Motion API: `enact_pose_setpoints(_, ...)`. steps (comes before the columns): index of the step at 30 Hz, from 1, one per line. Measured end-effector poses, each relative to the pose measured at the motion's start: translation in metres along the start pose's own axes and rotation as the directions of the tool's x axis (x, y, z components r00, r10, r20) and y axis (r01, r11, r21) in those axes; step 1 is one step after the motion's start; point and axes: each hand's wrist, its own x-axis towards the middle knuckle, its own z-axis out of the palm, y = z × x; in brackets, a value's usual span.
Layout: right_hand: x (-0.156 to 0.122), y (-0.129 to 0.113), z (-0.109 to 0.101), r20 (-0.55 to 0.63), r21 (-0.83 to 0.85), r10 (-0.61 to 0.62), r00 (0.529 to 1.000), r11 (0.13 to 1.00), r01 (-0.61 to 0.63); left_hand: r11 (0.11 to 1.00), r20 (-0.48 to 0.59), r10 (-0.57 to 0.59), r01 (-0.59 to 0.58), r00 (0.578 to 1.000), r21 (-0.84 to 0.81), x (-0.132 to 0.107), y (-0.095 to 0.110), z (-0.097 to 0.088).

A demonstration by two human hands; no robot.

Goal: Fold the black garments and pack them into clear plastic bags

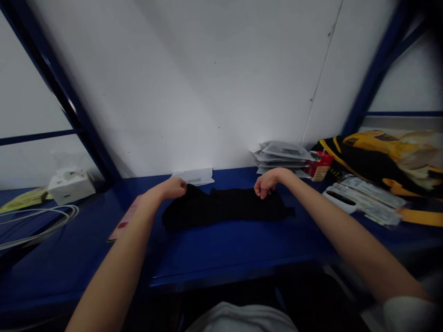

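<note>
A long black piece of cloth (224, 207) lies across the blue tabletop in front of me, perhaps a folded garment; its exact kind does not show. At its upper left corner, my left hand (175, 188) is closed in a pinch and lifts the edge a little. The fingers of my right hand (266, 184) are curled down on the upper edge near the right end, gripping the fabric. A small tab of the cloth sticks out at the far right.
Behind the cloth lie a flat clear packet (195, 176) and a stack of plastic-wrapped packets (282, 154). A pink flat item (126, 216) and a white box (71, 186) are on the left. A red box (321, 165) and a black-and-yellow bag (370, 161) stand right.
</note>
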Motion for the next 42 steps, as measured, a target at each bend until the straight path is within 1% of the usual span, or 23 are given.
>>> enact_pose_setpoints(2, -0.003, 0.001, -0.001, 0.003, 0.013, -0.007, 1.000, 1.000, 0.007, 0.992, -0.090, 0.125, -0.126, 0.988, -0.002, 0.003, 0.010, 0.004)
enact_pose_setpoints(4, -0.005, 0.004, -0.004, -0.052, 0.028, -0.054, 0.997, 0.998, 0.055, 0.972, -0.124, 0.232, -0.235, 0.965, -0.014, 0.006, 0.018, 0.008)
enact_pose_setpoints(6, -0.005, 0.008, -0.008, -0.179, 0.032, -0.114, 0.977, 0.992, 0.122, 0.956, -0.110, 0.290, -0.293, 0.951, -0.012, 0.008, 0.024, 0.011)
enact_pose_setpoints(7, -0.004, 0.010, -0.010, -0.268, 0.025, -0.138, 0.953, 0.988, 0.150, 0.953, -0.093, 0.301, -0.303, 0.949, -0.008, 0.009, 0.026, 0.013)
enact_pose_setpoints(9, 0.000, 0.013, -0.013, -0.457, -0.009, -0.155, 0.876, 0.985, 0.170, 0.951, -0.048, 0.308, -0.309, 0.950, -0.012, 0.010, 0.027, 0.018)
enact_pose_setpoints(10, 0.003, 0.014, -0.014, -0.544, -0.024, -0.139, 0.827, 0.988, 0.150, 0.950, -0.025, 0.310, -0.310, 0.950, -0.019, 0.010, 0.027, 0.020)
enact_pose_setpoints(11, 0.007, 0.015, -0.013, -0.624, -0.037, -0.106, 0.774, 0.994, 0.106, 0.949, -0.008, 0.314, -0.314, 0.949, -0.027, 0.012, 0.027, 0.023)
enact_pose_setpoints(13, 0.015, 0.014, -0.009, -0.751, -0.055, -0.019, 0.660, 0.998, -0.033, 0.943, -0.004, 0.330, -0.330, 0.944, -0.039, 0.015, 0.026, 0.030)
enact_pose_setpoints(15, 0.022, 0.011, -0.003, -0.827, -0.059, 0.040, 0.560, 0.986, -0.157, 0.940, -0.035, 0.337, -0.338, 0.941, -0.038, 0.021, 0.024, 0.038)
enact_pose_setpoints(16, 0.024, 0.009, 0.001, -0.846, -0.067, 0.046, 0.531, 0.979, -0.192, 0.941, -0.052, 0.336, -0.337, 0.941, -0.030, 0.024, 0.024, 0.041)
enact_pose_setpoints(18, 0.025, 0.004, 0.005, -0.859, -0.082, 0.039, 0.511, 0.974, -0.212, 0.942, -0.066, 0.335, -0.336, 0.940, -0.003, 0.029, 0.025, 0.046)
enact_pose_setpoints(21, 0.020, -0.003, 0.007, -0.854, -0.115, 0.007, 0.521, 0.973, -0.201, 0.939, -0.053, 0.342, -0.340, 0.938, 0.040, 0.034, 0.028, 0.051)
enact_pose_setpoints(22, 0.017, -0.006, 0.007, -0.840, -0.130, -0.005, 0.542, 0.973, -0.192, 0.940, -0.052, 0.340, -0.338, 0.939, 0.048, 0.035, 0.029, 0.051)
enact_pose_setpoints(23, 0.014, -0.009, 0.006, -0.816, -0.148, -0.021, 0.577, 0.973, -0.175, 0.941, -0.054, 0.337, -0.335, 0.940, 0.049, 0.035, 0.031, 0.051)
enact_pose_setpoints(25, 0.007, -0.016, 0.006, -0.725, -0.182, -0.059, 0.686, 0.977, -0.108, 0.944, -0.059, 0.331, -0.330, 0.942, 0.029, 0.034, 0.032, 0.050)
enact_pose_setpoints(28, -0.005, -0.025, 0.008, -0.475, -0.163, -0.123, 0.872, 0.985, 0.051, 0.952, -0.037, 0.302, -0.304, 0.952, -0.035, 0.029, 0.031, 0.043)
enact_pose_setpoints(29, -0.009, -0.027, 0.009, -0.372, -0.136, -0.139, 0.918, 0.986, 0.094, 0.957, -0.017, 0.284, -0.284, 0.959, -0.060, 0.026, 0.030, 0.040)
enact_pose_setpoints(30, -0.012, -0.029, 0.010, -0.275, -0.108, -0.153, 0.949, 0.986, 0.127, 0.961, 0.011, 0.264, -0.262, 0.964, -0.084, 0.023, 0.028, 0.036)
enact_pose_setpoints(31, -0.015, -0.030, 0.011, -0.196, -0.087, -0.163, 0.967, 0.985, 0.148, 0.965, 0.045, 0.246, -0.241, 0.968, -0.106, 0.020, 0.026, 0.032)
enact_pose_setpoints(33, -0.018, -0.032, 0.013, -0.109, -0.081, -0.159, 0.981, 0.985, 0.151, 0.972, 0.107, 0.210, -0.196, 0.972, -0.128, 0.015, 0.022, 0.025)
enact_pose_setpoints(38, -0.011, -0.032, 0.017, -0.048, -0.124, -0.115, 0.992, 0.986, 0.108, 0.990, 0.178, 0.116, -0.100, 0.977, -0.095, 0.011, 0.015, 0.019)
enact_pose_setpoints(40, -0.011, -0.032, 0.016, -0.030, -0.100, -0.158, 0.987, 0.983, 0.154, 0.991, 0.191, 0.115, -0.100, 0.975, -0.091, 0.010, 0.014, 0.017)
enact_pose_setpoints(42, -0.019, -0.031, 0.013, -0.013, -0.041, -0.238, 0.971, 0.971, 0.237, 0.981, 0.179, 0.154, -0.129, 0.972, -0.143, 0.005, 0.015, 0.012)
